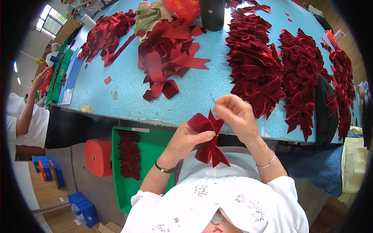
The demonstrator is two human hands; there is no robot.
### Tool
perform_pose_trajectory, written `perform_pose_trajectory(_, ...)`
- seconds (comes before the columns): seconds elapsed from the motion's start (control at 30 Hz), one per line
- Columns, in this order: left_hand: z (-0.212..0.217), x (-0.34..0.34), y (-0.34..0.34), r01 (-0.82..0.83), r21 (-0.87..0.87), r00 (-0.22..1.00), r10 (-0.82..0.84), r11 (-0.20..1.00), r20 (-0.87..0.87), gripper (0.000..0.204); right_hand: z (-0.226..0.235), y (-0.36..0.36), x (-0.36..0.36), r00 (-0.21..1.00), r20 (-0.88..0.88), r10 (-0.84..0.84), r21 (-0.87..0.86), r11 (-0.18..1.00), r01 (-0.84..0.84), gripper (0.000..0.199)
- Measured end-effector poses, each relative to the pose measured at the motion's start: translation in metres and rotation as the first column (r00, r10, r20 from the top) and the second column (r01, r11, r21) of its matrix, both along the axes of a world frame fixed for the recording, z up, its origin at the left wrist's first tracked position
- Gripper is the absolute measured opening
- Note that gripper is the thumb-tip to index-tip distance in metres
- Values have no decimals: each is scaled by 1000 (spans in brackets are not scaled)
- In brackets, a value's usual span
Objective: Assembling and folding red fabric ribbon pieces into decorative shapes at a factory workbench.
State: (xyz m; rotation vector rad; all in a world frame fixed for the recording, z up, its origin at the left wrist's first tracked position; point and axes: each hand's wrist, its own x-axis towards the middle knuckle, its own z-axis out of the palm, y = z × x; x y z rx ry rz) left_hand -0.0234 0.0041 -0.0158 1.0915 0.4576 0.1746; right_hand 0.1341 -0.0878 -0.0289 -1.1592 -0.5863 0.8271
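Below the blue tabletop (186, 97) edge, a dark red velvet bow (208, 139), loops up and tails hanging, sits clamped in the left hand (186, 139) grip, right hand (235, 112) fingertips pinched together just above it.

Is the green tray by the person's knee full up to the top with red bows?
No, the green tray holds only one narrow row of red bows along its left side, with the rest bare.

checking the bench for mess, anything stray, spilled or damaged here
Small red scraps lie loose on the blue table, apart from the ribbon piles, and the table's near edge looks chipped. The bow in the left hand looks intact.
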Motion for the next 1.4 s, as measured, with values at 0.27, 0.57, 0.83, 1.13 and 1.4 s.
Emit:
perform_pose_trajectory(0.27,13,4,3,281,109,959,-274,954,-75,11,26,0,15,792,369,485,-183,874,-450,24)
perform_pose_trajectory(0.57,18,4,-8,64,150,988,-42,987,-146,21,32,-1,9,842,372,391,-236,917,-322,20)
perform_pose_trajectory(0.83,2,-5,10,307,175,947,-281,936,-156,24,28,3,4,880,293,373,-298,911,-287,17)
perform_pose_trajectory(1.13,-2,3,10,-209,94,975,215,973,-63,22,27,-10,15,976,188,108,-129,988,-85,15)
perform_pose_trajectory(1.4,-8,5,14,-412,55,908,415,910,-64,23,17,-26,-25,952,183,245,-162,963,-217,13)
